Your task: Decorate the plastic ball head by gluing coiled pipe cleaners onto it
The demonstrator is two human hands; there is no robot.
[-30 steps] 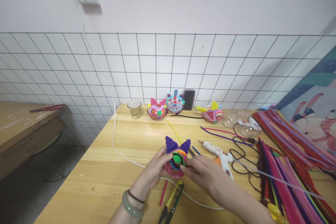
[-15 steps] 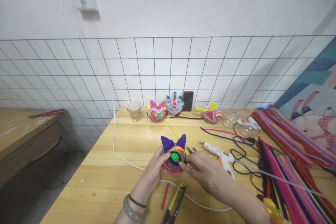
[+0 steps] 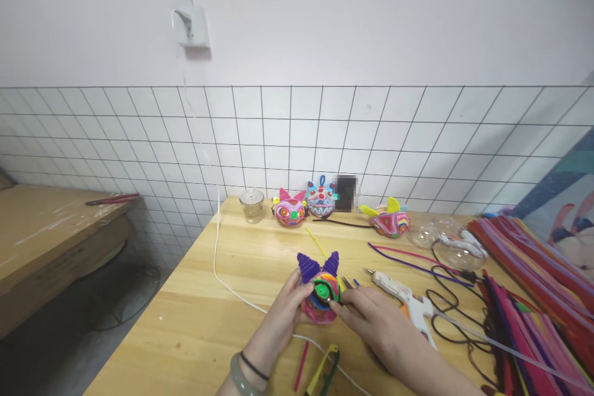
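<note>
My left hand (image 3: 286,304) is closed around the left side of a round animal-head ornament (image 3: 320,317) made of coiled pipe cleaners. It has two purple ears, a green centre ringed in black, and orange and pink bands. My right hand (image 3: 378,315) is at its right side, thumb and forefinger pinching a dark pipe cleaner (image 3: 337,302) against the ring. Behind that hand lies a white hot glue gun (image 3: 394,288). Below the ornament are yellow-and-green-handled pliers or cutters (image 3: 328,364), partly out of view, and a short pink pipe cleaner (image 3: 301,366).
Finished ornaments, one pink-eared (image 3: 290,209), one blue (image 3: 320,199) and one fish-like (image 3: 390,223), stand along the wall beside a glass jar (image 3: 252,207). Clear plastic balls (image 3: 459,255), black cord (image 3: 439,297) and pipe-cleaner bundles (image 3: 533,340) lie right. A white cable (image 3: 232,284) crosses the table.
The head view has turned, so everything sits further right and lower in the picture. Both hands stay on the ornament, with the right fingertips shifting only slightly at the black ring.
</note>
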